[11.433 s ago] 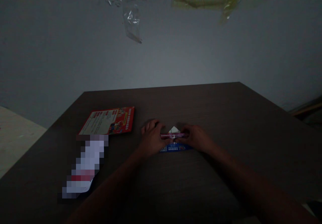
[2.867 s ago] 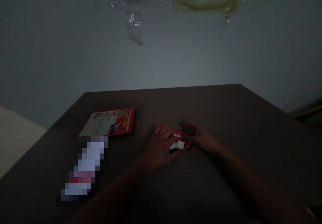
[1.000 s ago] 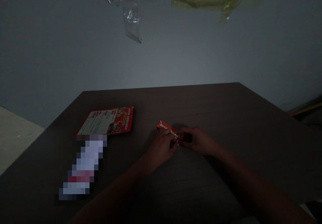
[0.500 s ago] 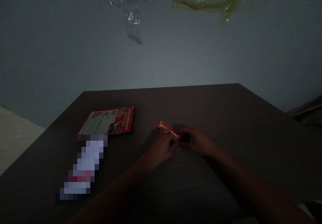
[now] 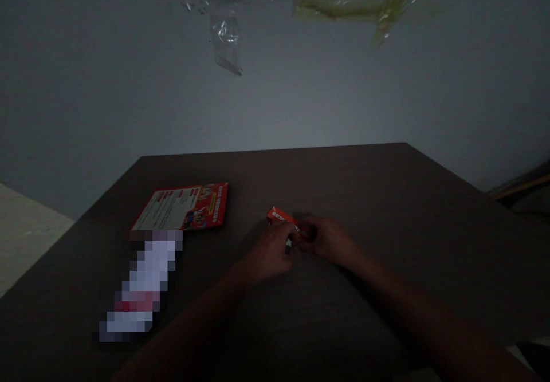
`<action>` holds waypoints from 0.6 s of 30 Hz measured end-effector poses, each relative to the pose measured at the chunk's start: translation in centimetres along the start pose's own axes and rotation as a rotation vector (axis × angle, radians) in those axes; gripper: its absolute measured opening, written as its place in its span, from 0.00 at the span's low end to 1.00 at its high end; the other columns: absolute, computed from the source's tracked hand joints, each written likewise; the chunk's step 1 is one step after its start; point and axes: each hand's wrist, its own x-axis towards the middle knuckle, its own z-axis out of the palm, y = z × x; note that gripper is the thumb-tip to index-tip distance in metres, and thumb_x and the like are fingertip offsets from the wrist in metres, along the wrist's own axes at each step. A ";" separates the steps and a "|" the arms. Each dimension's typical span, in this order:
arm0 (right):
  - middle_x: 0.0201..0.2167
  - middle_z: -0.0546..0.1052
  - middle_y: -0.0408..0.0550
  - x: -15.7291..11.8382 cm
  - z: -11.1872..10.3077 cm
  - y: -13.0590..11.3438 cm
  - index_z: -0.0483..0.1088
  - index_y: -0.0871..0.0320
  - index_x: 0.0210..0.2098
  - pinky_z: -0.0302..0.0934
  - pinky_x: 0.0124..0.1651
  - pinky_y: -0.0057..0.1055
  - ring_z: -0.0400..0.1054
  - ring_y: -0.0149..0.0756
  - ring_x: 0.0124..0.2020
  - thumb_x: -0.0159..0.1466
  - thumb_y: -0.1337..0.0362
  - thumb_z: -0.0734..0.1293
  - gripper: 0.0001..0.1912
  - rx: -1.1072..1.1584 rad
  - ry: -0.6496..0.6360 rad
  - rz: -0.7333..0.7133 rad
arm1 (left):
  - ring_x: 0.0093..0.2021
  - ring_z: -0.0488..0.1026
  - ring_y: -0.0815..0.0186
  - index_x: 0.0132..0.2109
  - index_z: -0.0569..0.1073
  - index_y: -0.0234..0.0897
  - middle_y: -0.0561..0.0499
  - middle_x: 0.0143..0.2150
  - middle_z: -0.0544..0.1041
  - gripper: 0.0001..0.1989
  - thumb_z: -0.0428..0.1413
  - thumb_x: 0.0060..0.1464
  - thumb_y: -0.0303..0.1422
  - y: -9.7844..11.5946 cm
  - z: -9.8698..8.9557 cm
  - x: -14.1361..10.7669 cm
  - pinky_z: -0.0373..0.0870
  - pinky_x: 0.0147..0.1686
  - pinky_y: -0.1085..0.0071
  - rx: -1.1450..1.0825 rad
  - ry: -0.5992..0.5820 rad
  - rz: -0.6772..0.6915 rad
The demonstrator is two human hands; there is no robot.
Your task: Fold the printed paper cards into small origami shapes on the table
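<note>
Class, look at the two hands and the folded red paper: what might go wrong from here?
The left hand and right hand both grip the folded red paper, so an uneven pull might crease or tear it. Fingers cover part of it, so a crooked edge could go unnoticed. Dim light over the table may make edges harder to judge.

Print on the red paper [image 5: 281,215] and booklet [image 5: 169,209] is illegible.
</note>
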 end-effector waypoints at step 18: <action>0.29 0.74 0.42 0.2 -1.3 1.5 0.71 0.58 0.39 0.58 0.31 0.26 0.67 0.32 0.30 0.50 0.73 0.68 0.16 0.246 -0.127 -0.015 | 0.42 0.69 0.61 0.39 0.67 0.37 0.48 0.40 0.72 0.15 0.51 0.41 0.20 0.0 -0.1 0.0 0.67 0.41 0.66 -0.005 -0.007 0.024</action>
